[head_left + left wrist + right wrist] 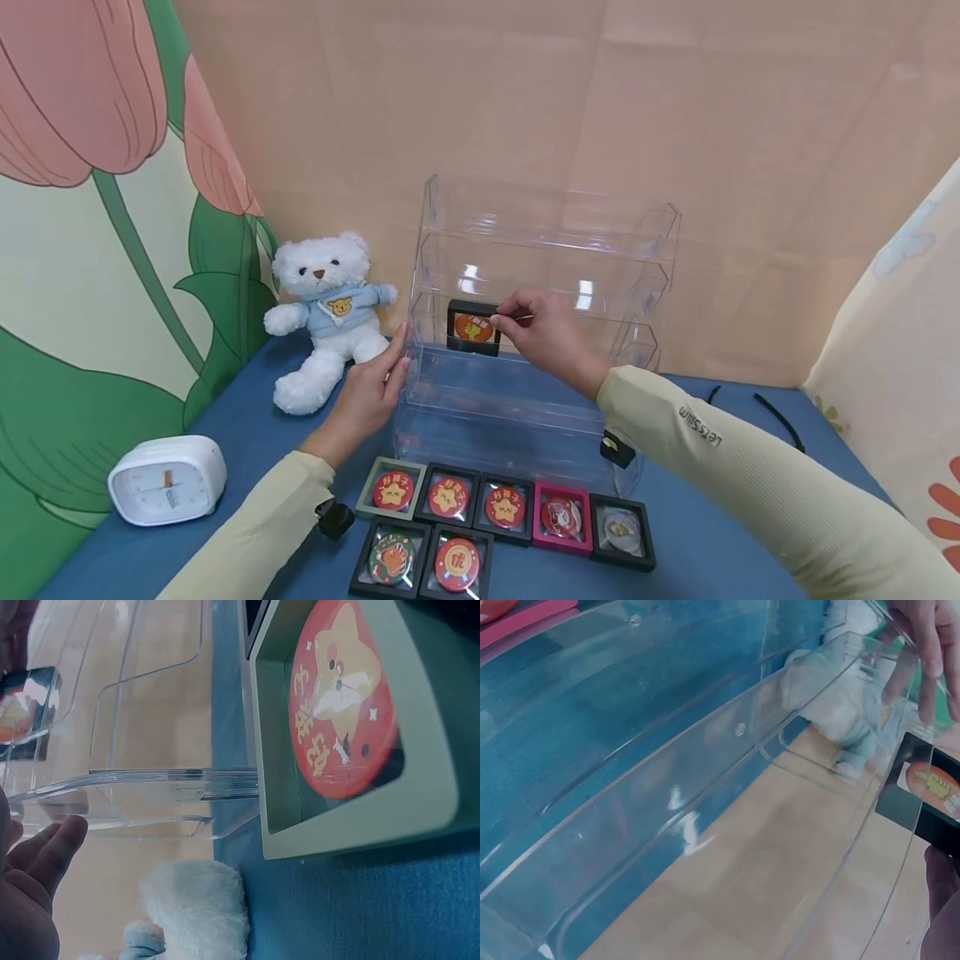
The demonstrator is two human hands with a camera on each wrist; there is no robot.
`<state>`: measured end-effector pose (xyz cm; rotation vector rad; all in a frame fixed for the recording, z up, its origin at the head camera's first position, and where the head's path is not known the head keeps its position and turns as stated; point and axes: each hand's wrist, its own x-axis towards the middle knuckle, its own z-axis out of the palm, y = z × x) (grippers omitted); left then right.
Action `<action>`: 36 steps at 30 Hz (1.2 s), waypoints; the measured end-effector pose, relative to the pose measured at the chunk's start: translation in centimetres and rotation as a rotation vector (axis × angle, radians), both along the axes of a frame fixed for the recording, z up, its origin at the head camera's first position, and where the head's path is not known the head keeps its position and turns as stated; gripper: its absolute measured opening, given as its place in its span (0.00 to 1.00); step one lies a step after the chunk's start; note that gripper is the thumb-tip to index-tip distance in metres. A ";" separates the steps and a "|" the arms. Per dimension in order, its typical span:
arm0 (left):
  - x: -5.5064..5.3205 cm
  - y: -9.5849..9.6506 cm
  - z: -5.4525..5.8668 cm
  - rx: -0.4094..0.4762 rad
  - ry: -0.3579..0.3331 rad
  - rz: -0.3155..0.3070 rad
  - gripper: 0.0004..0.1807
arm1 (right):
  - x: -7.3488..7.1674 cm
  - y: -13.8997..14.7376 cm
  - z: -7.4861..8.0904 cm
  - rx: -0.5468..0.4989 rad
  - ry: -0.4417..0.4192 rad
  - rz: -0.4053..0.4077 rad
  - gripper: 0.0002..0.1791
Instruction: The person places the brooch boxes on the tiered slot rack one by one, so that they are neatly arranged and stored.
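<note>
A clear acrylic tiered display rack stands on the blue cloth. My right hand pinches the upper right corner of a black square frame with an orange round badge inside. The frame is upright at the left end of a middle tier, also visible in the right wrist view as a black frame. My left hand rests its fairly straight fingers on the rack's left side panel. In front of the rack lie several framed badges, among them a green frame and a pink frame.
Left of the rack sits a white teddy bear in a blue sweater. A white clock stands at the front left. Black straps lie at the right. A beige backdrop hangs close behind the rack.
</note>
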<state>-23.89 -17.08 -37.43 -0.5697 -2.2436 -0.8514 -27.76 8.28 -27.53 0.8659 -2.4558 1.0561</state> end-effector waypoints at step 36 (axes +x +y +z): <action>-0.3 0.0 -0.4 -0.008 0.056 -0.003 0.29 | -0.7 -3.2 2.5 0.331 0.009 0.040 0.04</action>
